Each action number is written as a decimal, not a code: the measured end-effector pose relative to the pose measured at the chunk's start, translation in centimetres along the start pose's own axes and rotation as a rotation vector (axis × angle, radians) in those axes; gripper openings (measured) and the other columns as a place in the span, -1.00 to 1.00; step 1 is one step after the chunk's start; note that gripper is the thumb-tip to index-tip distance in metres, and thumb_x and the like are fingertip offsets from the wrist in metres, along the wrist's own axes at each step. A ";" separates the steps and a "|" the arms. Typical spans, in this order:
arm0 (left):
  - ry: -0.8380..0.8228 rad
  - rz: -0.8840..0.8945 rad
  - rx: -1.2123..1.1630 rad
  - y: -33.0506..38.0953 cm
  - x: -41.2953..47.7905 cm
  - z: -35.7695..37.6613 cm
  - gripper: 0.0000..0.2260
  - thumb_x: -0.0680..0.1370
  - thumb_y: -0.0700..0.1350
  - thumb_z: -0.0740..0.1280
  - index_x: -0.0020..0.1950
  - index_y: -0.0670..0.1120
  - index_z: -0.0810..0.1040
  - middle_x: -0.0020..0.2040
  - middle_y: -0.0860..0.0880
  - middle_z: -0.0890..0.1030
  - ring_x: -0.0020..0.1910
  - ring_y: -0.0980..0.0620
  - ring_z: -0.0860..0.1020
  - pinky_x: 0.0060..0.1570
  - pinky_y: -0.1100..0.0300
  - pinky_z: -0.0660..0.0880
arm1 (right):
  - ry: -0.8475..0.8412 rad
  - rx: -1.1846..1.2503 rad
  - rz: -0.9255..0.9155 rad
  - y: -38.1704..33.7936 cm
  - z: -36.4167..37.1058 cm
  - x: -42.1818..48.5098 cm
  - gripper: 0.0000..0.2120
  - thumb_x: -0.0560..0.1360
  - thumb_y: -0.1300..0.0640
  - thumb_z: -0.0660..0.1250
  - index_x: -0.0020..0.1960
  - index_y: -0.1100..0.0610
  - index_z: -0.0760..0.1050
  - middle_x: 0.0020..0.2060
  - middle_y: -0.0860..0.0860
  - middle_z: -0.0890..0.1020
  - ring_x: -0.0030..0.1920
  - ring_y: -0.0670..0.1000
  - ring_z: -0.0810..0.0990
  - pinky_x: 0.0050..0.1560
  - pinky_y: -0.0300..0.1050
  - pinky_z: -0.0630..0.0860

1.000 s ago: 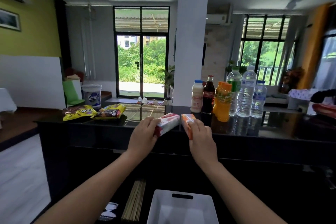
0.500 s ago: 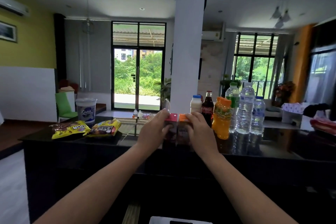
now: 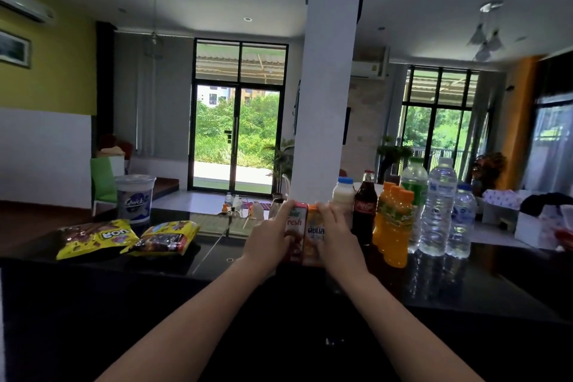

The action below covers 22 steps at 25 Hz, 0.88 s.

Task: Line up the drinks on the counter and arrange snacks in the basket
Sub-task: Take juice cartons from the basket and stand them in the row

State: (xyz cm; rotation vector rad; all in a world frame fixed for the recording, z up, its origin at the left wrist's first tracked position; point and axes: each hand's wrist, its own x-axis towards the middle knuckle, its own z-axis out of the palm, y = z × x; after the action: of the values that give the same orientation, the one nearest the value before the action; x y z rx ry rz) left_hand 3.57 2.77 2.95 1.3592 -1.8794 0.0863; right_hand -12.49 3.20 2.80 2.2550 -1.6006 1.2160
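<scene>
Gripping two cartons upright, side by side on the dark tabletop (image 3: 217, 260), the left hand (image 3: 268, 243) holds the pink carton (image 3: 294, 226), the right hand (image 3: 339, 242) the orange carton (image 3: 313, 237), fingers (image 3: 286, 211) curled round each. Just beside them on the right stand bottled drinks (image 3: 393, 232), with yellow snack bags (image 3: 96, 237) lying to the left.

A white pillar (image 3: 328, 102) rises to the ceiling in the middle of the room. Behind it to the left is a tall black-framed glass door (image 3: 237, 139) showing green bushes outside, with a potted plant (image 3: 282, 161) just beside it. A second window (image 3: 438, 121) stands far right. On the yellow wall (image 3: 62, 71) hang a framed picture (image 3: 14, 49) and an air conditioner (image 3: 24, 6). A green chair (image 3: 102, 183) stands near a white tub (image 3: 135, 197). A pendant lamp (image 3: 154, 40) hangs from the ceiling.
</scene>
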 end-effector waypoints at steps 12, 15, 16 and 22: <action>0.027 -0.032 0.018 -2.7 6.5 4.4 -0.41 0.53 -0.25 0.24 0.49 0.07 0.12 0.10 -0.14 0.56 -0.01 -0.13 0.60 -0.03 0.01 0.53 | 0.096 -0.248 0.034 2.4 5.6 5.4 -0.21 0.47 0.13 0.41 0.56 0.09 0.04 0.50 0.13 0.13 0.43 0.14 0.27 0.27 0.05 0.46; 0.044 -0.046 0.017 -3.0 7.6 5.4 -0.42 0.53 -0.27 0.23 0.48 0.07 0.14 0.07 -0.15 0.56 -0.04 -0.14 0.60 -0.11 0.04 0.51 | 0.080 -0.330 0.046 3.0 6.1 6.2 -0.14 0.45 0.10 0.44 0.57 0.11 -0.01 0.50 0.14 0.14 0.45 0.15 0.26 0.22 0.05 0.49; 0.051 -0.045 0.011 -3.1 8.0 5.7 -0.42 0.53 -0.27 0.23 0.48 0.07 0.14 0.07 -0.15 0.57 -0.04 -0.14 0.60 -0.13 0.05 0.51 | 0.074 -0.339 0.047 3.2 6.3 6.4 -0.12 0.44 0.10 0.45 0.57 0.12 -0.02 0.49 0.14 0.14 0.46 0.15 0.25 0.21 0.05 0.51; 0.090 -0.008 -0.046 -4.1 8.4 7.7 -0.30 0.51 -0.23 0.32 0.53 0.10 0.06 0.10 -0.19 0.58 -0.05 -0.15 0.63 -0.12 0.02 0.54 | 0.086 -0.429 0.074 3.8 6.4 6.7 -0.15 0.48 0.06 0.41 0.57 0.17 -0.03 0.49 0.17 0.17 0.49 0.18 0.18 0.38 0.09 0.34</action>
State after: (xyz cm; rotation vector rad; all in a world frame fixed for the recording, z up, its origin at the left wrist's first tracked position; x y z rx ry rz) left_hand 1.80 -9.09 1.49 1.3097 -1.7907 0.0978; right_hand -11.48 -6.69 1.72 1.8687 -1.7274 0.8649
